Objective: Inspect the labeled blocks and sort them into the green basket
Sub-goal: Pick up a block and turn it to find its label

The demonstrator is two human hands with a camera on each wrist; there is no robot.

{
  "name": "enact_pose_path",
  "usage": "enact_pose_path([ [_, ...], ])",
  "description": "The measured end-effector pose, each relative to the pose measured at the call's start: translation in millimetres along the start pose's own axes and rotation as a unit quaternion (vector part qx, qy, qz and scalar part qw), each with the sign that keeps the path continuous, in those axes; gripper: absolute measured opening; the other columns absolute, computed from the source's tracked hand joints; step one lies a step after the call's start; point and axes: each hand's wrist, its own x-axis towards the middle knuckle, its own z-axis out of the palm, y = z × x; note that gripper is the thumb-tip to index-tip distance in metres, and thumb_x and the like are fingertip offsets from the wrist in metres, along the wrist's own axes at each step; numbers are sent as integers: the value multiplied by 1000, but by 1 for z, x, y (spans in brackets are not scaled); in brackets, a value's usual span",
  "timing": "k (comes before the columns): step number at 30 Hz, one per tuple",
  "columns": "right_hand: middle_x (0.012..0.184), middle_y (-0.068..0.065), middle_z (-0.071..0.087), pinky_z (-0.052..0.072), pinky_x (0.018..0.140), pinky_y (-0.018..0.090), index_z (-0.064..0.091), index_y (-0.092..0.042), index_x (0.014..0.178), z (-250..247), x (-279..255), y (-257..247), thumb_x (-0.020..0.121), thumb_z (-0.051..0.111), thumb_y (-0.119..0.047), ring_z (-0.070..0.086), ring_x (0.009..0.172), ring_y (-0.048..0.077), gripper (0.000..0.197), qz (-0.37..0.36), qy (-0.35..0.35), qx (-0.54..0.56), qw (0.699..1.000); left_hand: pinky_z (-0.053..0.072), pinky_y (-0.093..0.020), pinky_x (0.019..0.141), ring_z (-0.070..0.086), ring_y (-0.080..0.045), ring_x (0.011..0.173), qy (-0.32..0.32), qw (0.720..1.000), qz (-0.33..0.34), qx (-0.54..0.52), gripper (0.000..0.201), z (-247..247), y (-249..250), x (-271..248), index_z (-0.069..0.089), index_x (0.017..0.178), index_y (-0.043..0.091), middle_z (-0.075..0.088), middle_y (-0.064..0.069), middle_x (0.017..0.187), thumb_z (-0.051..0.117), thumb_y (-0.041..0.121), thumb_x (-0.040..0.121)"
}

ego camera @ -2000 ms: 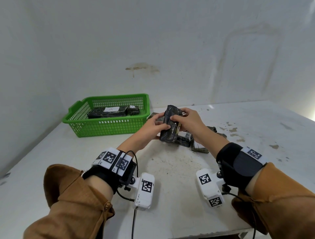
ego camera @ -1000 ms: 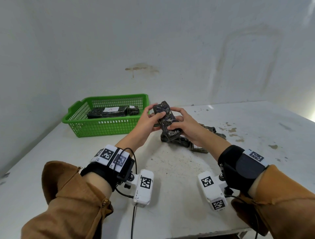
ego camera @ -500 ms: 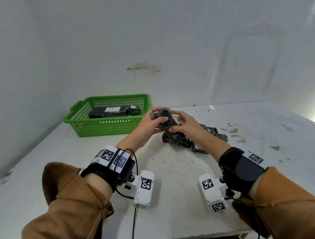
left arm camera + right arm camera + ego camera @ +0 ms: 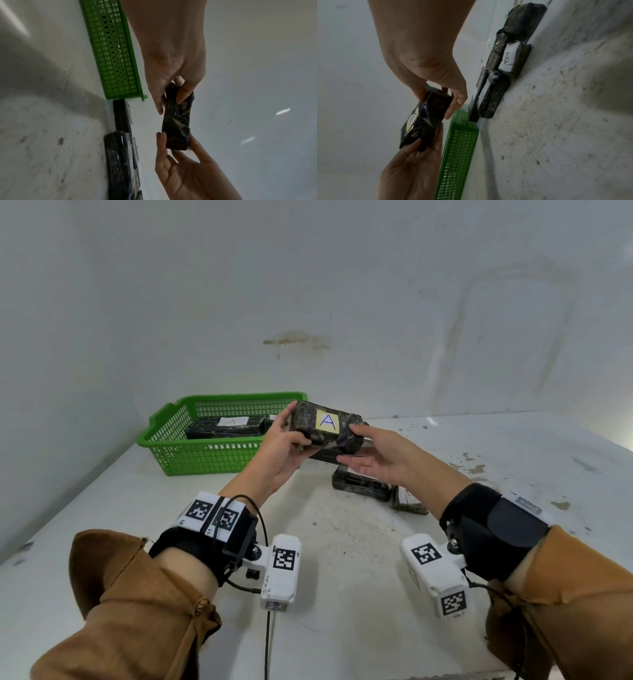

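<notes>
Head view: a block point(image 4: 325, 428) with a yellow label marked A is being held above the counter point(image 4: 342, 542), beside the basket point(image 4: 164, 440). The block is being grasped at one end by the left hand point(image 4: 281, 453), thumb and fingers curled round it; the other end is being pinched by the right hand point(image 4: 380, 460). Inspection is judged to be under way. Next, a release by one grip and a carry over the basket rim is being called for. Other blocks point(image 4: 363, 484) are lying on the counter.
</notes>
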Motion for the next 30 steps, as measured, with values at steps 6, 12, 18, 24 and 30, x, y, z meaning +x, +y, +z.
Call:
enact_pose_path([
  [6, 86, 15, 58, 51, 78, 32, 50, -8, 102, 34, 7, -13, 96, 54, -16, 63, 79, 27, 11, 17, 20, 13, 1000, 47, -26, 74, 55, -16, 96, 17, 997, -2, 69, 51, -18, 24, -9, 37, 142, 16, 51, -8, 124, 44, 6, 93],
  [12, 94, 11, 62, 46, 40, 18, 52, -13, 100, 91, 20, -24, 92, 58, -29, 61, 69, 21, 19, 55, 3, -130, 990, 52, -27, 81, 61, -18, 96, 88, 993, 43, 60, 50, -62, 53, -1, 33, 143, 5, 52, -14, 122, 45, 0, 95],
  [18, 76, 11, 62, 46, 49, 19, 51, -8, 86, 148, 41, -33, 93, 56, -25, 59, 59, 19, 19, 77, -18, -248, 966, 51, -25, 78, 60, -13, 84, 149, 978, 62, 133, 31, -108, 87, 7, 52, 127, 4, 57, -12, 113, 45, 8, 98],
  [24, 100, 18, 57, 50, 41, 23, 45, -6, 115, 184, 75, -48, 92, 59, -20, 64, 41, 26, 30, 91, -37, -294, 951, 24, -42, 111, 55, -19, 103, 171, 954, -24, 244, 20, -145, 112, 14, 60, 105, 19, 57, -7, 118, 42, 29, 99],
  [30, 84, 9, 46, 45, 55, 22, 48, -5, 97, 202, 125, -43, 98, 48, -14, 60, 62, 24, 9, 92, -26, -303, 948, 30, -39, 103, 45, -23, 124, 168, 916, -83, 354, 29, -171, 115, 31, 58, 121, 19, 50, -7, 135, 40, 29, 100],
])
